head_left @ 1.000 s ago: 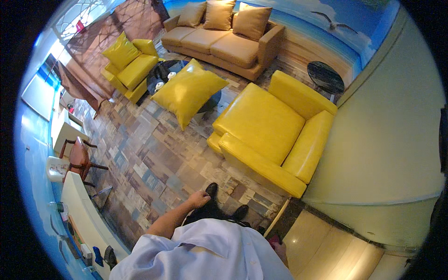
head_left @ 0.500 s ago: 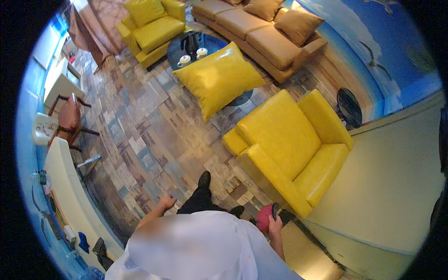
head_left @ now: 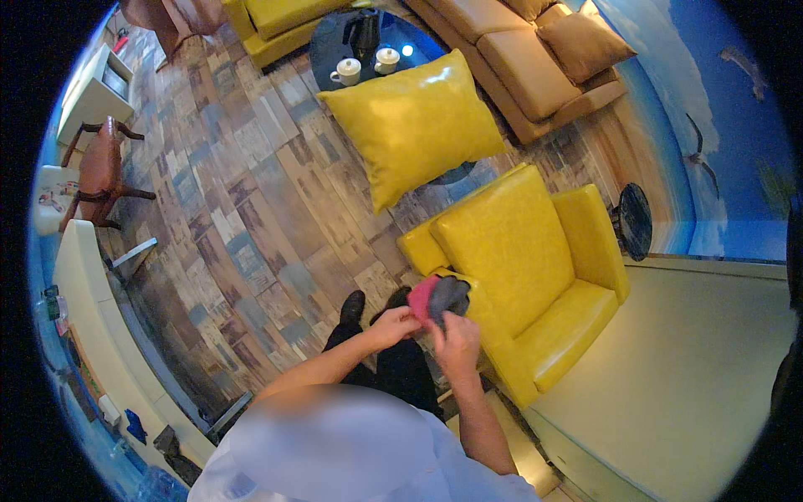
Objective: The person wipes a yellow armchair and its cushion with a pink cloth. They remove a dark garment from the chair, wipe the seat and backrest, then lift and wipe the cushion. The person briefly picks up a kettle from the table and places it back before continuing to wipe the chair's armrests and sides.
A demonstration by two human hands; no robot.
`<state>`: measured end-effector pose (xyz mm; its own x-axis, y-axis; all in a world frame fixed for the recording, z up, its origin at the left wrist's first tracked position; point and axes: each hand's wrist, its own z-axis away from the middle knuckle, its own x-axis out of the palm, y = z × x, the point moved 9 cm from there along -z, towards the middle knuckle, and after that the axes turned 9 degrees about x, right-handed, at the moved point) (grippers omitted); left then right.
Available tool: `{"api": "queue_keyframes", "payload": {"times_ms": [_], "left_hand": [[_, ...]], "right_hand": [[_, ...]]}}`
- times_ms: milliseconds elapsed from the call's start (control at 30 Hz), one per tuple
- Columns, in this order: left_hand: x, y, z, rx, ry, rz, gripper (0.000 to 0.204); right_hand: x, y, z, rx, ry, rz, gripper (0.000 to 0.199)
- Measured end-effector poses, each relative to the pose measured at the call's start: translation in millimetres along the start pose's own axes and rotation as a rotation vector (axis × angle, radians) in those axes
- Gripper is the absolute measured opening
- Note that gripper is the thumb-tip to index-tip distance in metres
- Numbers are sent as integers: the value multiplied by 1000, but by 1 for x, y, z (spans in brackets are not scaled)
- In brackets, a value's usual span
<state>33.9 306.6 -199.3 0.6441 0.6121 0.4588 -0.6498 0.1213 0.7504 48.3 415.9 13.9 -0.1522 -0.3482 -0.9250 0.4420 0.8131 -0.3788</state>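
In front of my body I hold a folded bundle of pink cloth (head_left: pixel 422 299) and dark grey cloth (head_left: pixel 449 299). At the bundle's lower left, my left hand (head_left: pixel 393 326) is closed, its fingertips pinching the pink part. My right hand (head_left: pixel 457 343) grips the bundle from below on the right, mostly at the grey part. The bundle is beside the back corner of a yellow armchair (head_left: pixel 510 243). Exactly how the two cloths are joined or folded cannot be made out.
A large yellow cushion (head_left: pixel 418 125) lies over a dark round table (head_left: pixel 326 50) that bears two white lidded cups and a dark jug. Behind stands a brown sofa (head_left: pixel 519 67). A brown chair (head_left: pixel 102 171) and a long pale counter (head_left: pixel 104 314) are at left.
My left hand has come across from the left to the cloth. My right hand has lifted the cloth forward from my right side. The view has shifted with me.
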Motion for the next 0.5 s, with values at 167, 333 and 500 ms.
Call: {"api": "queue_keyframes", "payload": {"times_ms": [167, 333, 500], "left_hand": [[-6, 32, -53, 237, 18, 578, 35], [-22, 149, -77, 411, 38, -1407, 38], [-37, 192, -102, 487, 42, -1410, 24]], "right_hand": [[28, -42, -23, -204, -291, -133, 35], [65, -11, -41, -148, -559, -539, 28], [97, 65, -105, -12, -431, -524, 22]]}}
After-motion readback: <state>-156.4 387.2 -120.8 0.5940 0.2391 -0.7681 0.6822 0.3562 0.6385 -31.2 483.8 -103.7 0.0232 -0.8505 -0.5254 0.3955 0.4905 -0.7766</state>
